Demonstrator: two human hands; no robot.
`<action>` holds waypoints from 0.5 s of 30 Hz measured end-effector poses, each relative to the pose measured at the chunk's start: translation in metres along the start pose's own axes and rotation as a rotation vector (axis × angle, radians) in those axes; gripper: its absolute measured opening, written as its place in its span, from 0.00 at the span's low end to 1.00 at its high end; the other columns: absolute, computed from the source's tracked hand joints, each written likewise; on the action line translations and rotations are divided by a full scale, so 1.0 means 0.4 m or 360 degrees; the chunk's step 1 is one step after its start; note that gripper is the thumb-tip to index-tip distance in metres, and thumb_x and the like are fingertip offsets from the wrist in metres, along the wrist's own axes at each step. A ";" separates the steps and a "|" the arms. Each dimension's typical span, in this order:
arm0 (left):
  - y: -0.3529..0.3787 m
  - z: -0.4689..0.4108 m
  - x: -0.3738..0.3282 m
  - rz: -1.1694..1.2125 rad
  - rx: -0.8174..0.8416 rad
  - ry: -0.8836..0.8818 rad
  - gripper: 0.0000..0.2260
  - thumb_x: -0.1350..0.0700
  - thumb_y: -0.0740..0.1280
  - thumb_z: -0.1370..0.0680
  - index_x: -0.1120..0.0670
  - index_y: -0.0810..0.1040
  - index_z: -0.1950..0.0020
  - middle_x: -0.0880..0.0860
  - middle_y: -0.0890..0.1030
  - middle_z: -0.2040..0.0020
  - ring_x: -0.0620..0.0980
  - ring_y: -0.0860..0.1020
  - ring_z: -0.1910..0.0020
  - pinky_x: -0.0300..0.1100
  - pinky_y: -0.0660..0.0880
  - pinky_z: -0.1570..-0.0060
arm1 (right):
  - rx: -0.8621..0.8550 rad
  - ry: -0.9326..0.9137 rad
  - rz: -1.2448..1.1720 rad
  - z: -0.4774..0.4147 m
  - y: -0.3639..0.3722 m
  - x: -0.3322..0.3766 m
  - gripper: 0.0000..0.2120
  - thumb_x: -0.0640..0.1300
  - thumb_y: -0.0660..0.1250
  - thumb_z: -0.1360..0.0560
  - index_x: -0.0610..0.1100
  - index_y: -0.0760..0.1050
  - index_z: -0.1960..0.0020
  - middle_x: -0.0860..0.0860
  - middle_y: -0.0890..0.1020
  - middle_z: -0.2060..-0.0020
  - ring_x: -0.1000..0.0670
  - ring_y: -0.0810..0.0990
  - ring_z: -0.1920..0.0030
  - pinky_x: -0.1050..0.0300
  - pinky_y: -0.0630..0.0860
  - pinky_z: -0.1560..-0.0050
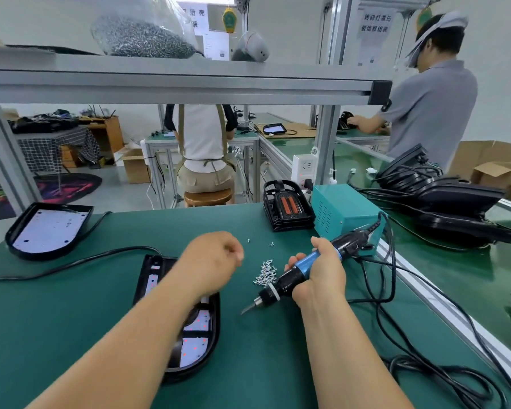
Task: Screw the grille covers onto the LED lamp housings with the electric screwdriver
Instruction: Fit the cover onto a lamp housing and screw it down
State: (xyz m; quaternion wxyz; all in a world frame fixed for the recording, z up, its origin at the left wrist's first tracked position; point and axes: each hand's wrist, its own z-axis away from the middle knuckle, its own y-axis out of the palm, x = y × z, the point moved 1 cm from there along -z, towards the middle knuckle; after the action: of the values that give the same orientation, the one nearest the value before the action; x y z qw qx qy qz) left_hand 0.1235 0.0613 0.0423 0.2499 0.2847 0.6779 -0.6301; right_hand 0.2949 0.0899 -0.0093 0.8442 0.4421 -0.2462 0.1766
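Two bare hands are over the green mat (263,364), and the right hand (322,276) has the screwdriver (292,278) wrapped tight, fingers curled round its blue-and-black body. Its bit slants down and to the left, tip low over the mat just right of the lamp housing (217,323); whether it touches the mat, I can't tell. That housing lies flat near the front edge, under the left forearm, its white board dotted red, and the black bars of a grille cover (198,335) run across it. The left hand (211,261) hovers above the housing's far end, knuckles up, fingers curled in toward the palm. It's blurred, so I can't tell whether it pinches anything. Just beyond the screwdriver, between the two hands, a little heap of silver screws (265,273) sits on the mat, with a few strays farther back. Far left, a second housing (49,228) lies with its white board bare, and a black cable (71,264) snakes across the mat in front of it. Back right, a stack of black covers (288,206) stands right against a teal power box (341,211). Past the rail on the right there's a pile of black housings (449,199). Behind, one person (204,149) sits on a stool and another (431,107) stands at a bench.
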 end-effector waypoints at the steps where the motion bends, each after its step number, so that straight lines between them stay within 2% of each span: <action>1: -0.027 0.024 0.018 0.0346 -0.0078 -0.0048 0.10 0.64 0.66 0.20 0.54 0.78 0.60 0.51 0.81 0.65 0.49 0.79 0.61 0.37 0.79 0.61 | 0.0036 -0.0018 -0.0076 0.004 0.003 0.001 0.09 0.43 0.72 0.27 0.44 0.72 0.53 0.46 0.76 0.67 0.49 0.75 0.75 0.55 0.76 0.66; 3: -0.061 0.074 0.055 0.0901 -0.0171 -0.0178 0.08 0.65 0.67 0.21 0.57 0.80 0.58 0.48 0.80 0.71 0.42 0.79 0.69 0.31 0.76 0.70 | 0.0131 -0.0053 -0.0253 0.015 0.014 0.001 0.09 0.43 0.72 0.27 0.44 0.71 0.55 0.48 0.75 0.72 0.49 0.74 0.76 0.56 0.76 0.66; 5: -0.068 0.112 0.087 0.1237 -0.0218 -0.0292 0.06 0.65 0.68 0.21 0.59 0.81 0.56 0.47 0.81 0.71 0.39 0.80 0.70 0.30 0.76 0.70 | 0.0242 -0.0076 -0.0443 0.030 0.026 -0.002 0.09 0.44 0.71 0.27 0.44 0.70 0.57 0.49 0.74 0.74 0.49 0.73 0.76 0.57 0.76 0.66; 7: -0.059 0.131 0.105 0.1431 -0.0225 -0.0352 0.05 0.66 0.68 0.22 0.60 0.82 0.55 0.49 0.82 0.69 0.41 0.81 0.70 0.31 0.77 0.69 | 0.0337 -0.0087 -0.0610 0.046 0.035 -0.009 0.10 0.46 0.70 0.27 0.44 0.70 0.59 0.49 0.74 0.75 0.49 0.73 0.76 0.57 0.76 0.65; 10: -0.041 0.138 0.111 0.1574 -0.0233 -0.0365 0.06 0.67 0.67 0.21 0.59 0.82 0.54 0.51 0.82 0.67 0.42 0.82 0.68 0.31 0.78 0.67 | 0.0396 -0.0065 -0.0761 0.065 0.042 -0.022 0.09 0.47 0.71 0.28 0.45 0.72 0.60 0.49 0.75 0.74 0.48 0.74 0.75 0.56 0.78 0.64; 15: -0.018 0.145 0.123 0.1489 -0.0226 -0.0140 0.16 0.67 0.66 0.21 0.46 0.78 0.43 0.46 0.80 0.68 0.40 0.83 0.64 0.31 0.78 0.63 | 0.0407 -0.0034 -0.0795 0.078 0.052 -0.031 0.10 0.47 0.72 0.29 0.44 0.73 0.58 0.48 0.75 0.74 0.49 0.74 0.75 0.56 0.78 0.65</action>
State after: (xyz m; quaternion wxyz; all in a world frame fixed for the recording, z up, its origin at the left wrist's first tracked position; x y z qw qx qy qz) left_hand 0.0822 0.0069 0.0084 0.5542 0.5147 0.5071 -0.4133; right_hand 0.2658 0.0744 0.0126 0.7963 0.5939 -0.1142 -0.0121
